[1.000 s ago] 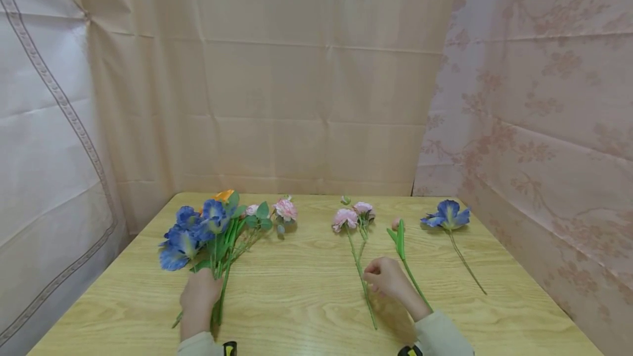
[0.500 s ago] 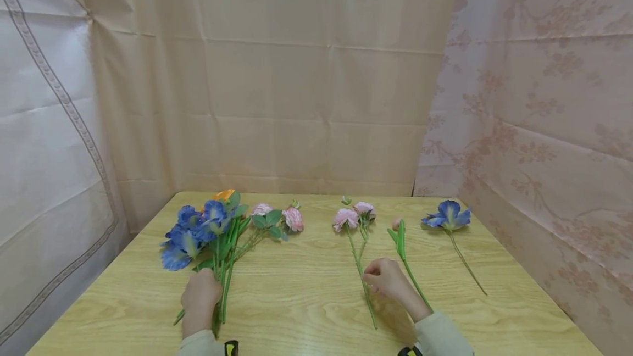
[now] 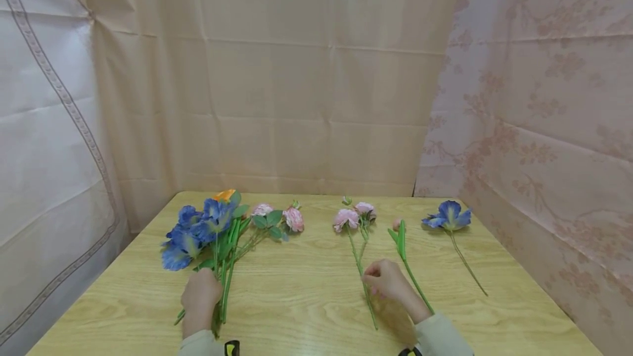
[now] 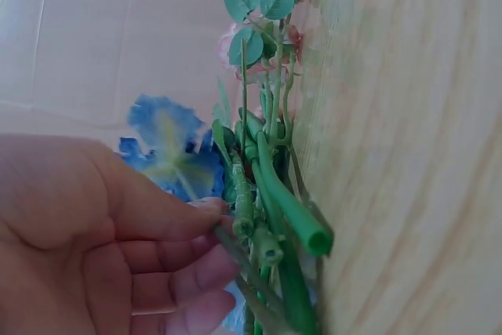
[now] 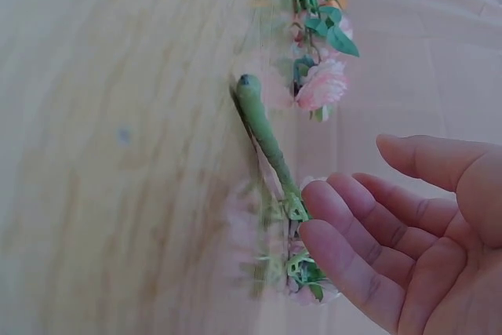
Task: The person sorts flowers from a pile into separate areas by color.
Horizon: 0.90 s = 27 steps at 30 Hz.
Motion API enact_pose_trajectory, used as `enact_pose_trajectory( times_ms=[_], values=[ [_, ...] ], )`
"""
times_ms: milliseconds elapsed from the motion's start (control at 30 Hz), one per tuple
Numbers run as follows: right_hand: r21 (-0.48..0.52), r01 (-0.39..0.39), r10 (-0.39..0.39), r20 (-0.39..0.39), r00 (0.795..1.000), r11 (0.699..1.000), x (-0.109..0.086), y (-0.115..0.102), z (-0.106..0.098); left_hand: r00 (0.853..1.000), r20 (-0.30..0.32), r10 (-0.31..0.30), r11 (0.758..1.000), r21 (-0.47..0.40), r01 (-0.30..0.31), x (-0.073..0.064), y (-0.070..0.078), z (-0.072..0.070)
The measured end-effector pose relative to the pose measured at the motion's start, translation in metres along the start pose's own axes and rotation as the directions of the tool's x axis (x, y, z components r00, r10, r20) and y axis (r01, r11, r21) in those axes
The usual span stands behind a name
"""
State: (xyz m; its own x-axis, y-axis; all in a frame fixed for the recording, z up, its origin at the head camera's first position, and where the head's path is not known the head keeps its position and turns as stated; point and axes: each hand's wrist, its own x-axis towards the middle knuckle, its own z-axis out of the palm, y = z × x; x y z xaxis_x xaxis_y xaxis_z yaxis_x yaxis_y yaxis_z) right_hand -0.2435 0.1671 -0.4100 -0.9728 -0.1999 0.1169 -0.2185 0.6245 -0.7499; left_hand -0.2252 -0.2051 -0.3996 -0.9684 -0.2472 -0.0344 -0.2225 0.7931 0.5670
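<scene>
My left hand pinches a thin stem of a blue flower between thumb and fingers, at the left of the table. Around it lies a bunch of green stems with blue blooms, an orange bloom and pink flowers. My right hand hovers by the stem of a pink flower lying right of centre. Its fingers are loosely bent and its thumb stands apart, with nothing between them. In the right wrist view the fingertips are right beside that green stem.
A pink tulip with green leaves lies just right of my right hand, partly under the forearm. Farther right is a single blue flower. Curtains hang behind and on both sides of the wooden table.
The pink flowers at the bunch's right side have shifted right, and some stems near my left hand have moved slightly right. My right hand has hardly moved.
</scene>
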Motion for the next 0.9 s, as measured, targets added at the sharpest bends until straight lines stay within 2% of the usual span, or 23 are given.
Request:
enact_pose_trajectory(
  times_ms=[133, 233, 333, 500, 567, 667, 733, 900],
  values=[
    [0.026, 0.017, -0.017, -0.002, 1.000, 1.000, -0.001, 0.000, -0.001, 0.998, -0.057, -0.022, 0.999, -0.037, 0.020, 0.000, 0.000, 0.000],
    [0.046, 0.022, -0.022, 0.002, 1.000, 0.999, -0.001, 0.000, -0.001, 0.990, -0.135, -0.034, 0.998, -0.062, 0.025, 0.000, 0.003, -0.001],
    [0.054, 0.023, -0.023, 0.004, 1.000, 0.998, -0.001, 0.000, 0.000, 0.976, -0.216, -0.007, 0.997, -0.083, -0.011, -0.001, 0.007, -0.001],
    [0.059, 0.019, -0.019, 0.005, 1.000, 0.998, -0.002, 0.000, 0.000, 0.940, -0.339, 0.048, 0.983, -0.148, -0.104, -0.004, 0.017, -0.003],
    [0.057, 0.017, -0.017, 0.009, 1.000, 0.998, -0.002, 0.000, 0.000, 0.926, -0.373, 0.064, 0.967, -0.204, -0.149, -0.006, 0.022, -0.003],
    [0.052, 0.023, -0.024, 0.012, 1.000, 0.998, -0.002, -0.001, 0.001, 0.913, -0.395, 0.099, 0.932, -0.284, -0.225, -0.009, 0.031, -0.004],
    [0.053, 0.035, -0.036, 0.014, 0.999, 0.998, -0.002, -0.002, 0.001, 0.910, -0.395, 0.124, 0.903, -0.335, -0.269, -0.012, 0.039, -0.004],
    [0.035, 0.096, -0.097, 0.011, 0.995, 0.995, -0.001, -0.005, 0.002, 0.907, -0.369, 0.204, 0.855, -0.385, -0.348, -0.019, 0.059, -0.004]
  ],
)
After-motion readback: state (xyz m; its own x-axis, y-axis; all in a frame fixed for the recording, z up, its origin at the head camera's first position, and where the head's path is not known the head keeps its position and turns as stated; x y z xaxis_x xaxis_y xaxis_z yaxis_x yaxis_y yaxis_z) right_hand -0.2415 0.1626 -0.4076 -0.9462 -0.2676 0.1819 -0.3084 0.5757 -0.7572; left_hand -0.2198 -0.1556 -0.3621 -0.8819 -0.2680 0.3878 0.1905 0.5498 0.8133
